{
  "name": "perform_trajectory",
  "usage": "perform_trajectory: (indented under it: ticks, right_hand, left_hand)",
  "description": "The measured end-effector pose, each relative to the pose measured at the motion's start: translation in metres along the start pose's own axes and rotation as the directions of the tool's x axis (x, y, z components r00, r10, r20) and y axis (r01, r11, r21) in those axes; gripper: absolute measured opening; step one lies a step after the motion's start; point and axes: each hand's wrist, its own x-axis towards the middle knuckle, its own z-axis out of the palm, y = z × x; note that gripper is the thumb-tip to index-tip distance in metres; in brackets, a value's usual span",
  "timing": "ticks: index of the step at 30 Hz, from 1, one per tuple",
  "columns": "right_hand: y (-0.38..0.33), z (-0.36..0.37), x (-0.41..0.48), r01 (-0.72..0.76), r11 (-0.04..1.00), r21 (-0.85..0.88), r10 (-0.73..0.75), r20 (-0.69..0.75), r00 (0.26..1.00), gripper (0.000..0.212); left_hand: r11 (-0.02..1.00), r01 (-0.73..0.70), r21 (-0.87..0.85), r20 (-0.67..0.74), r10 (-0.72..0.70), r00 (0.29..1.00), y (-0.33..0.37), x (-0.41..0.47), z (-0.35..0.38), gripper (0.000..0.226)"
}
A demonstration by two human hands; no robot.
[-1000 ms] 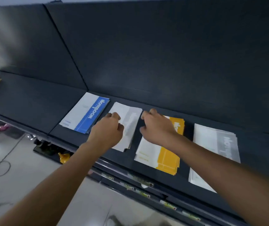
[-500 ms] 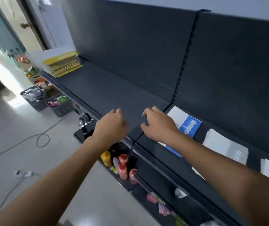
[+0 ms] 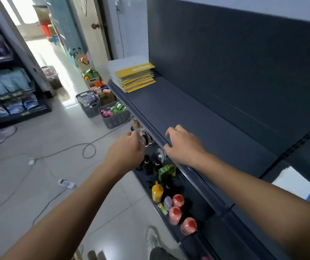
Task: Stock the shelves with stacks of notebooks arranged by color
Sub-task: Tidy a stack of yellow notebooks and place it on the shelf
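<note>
Head view: yellow-topped notebook stack [image 3: 134,77] lies unevenly fanned.

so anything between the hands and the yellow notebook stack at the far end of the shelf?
Nothing visible. Bare shelf runs from the right hand to the yellow notebook stack. The left hand hangs just off the shelf's front edge, also unobstructed.

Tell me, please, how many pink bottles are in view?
3, in a row on the lower shelf: far pink bottle, middle pink bottle, near pink bottle. Others may be hidden.
</note>
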Motion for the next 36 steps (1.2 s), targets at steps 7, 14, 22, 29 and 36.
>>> perform_trajectory:
  ticks: [7, 14, 22, 29, 36]
  right_hand:
    - [-0.021, 0.016, 0.114, -0.031, 0.999, 0.042, 0.032, -0.029, 0.999, 0.021]
    - [-0.043, 0.031, 0.210, -0.080, 0.994, 0.077, 0.080, -0.003, 0.997, 0.025]
    - [-0.097, 0.046, 0.302, -0.079, 0.996, 0.049, 0.078, 0.023, 0.997, 0.023]
    - [-0.139, 0.046, 0.369, -0.222, 0.975, 0.016, 0.222, -0.012, 0.975, 0.023]
    - [-0.150, 0.048, 0.408, -0.380, 0.923, 0.059, 0.385, -0.107, 0.917, 0.024]
  left_hand:
    - [0.999, -0.043, 0.020, 0.018, 0.043, 0.999, -0.057, 0.101, -0.011, 0.030]
    - [0.996, -0.081, 0.033, 0.009, 0.080, 0.997, -0.119, 0.181, -0.027, 0.031]
    - [0.998, -0.057, 0.000, 0.017, 0.057, 0.998, -0.203, 0.242, -0.041, 0.030]
    - [0.974, -0.227, 0.027, 0.068, 0.225, 0.972, -0.263, 0.327, -0.064, 0.016]
    - [0.895, -0.446, -0.005, 0.096, 0.445, 0.891, -0.273, 0.403, -0.076, 0.021]
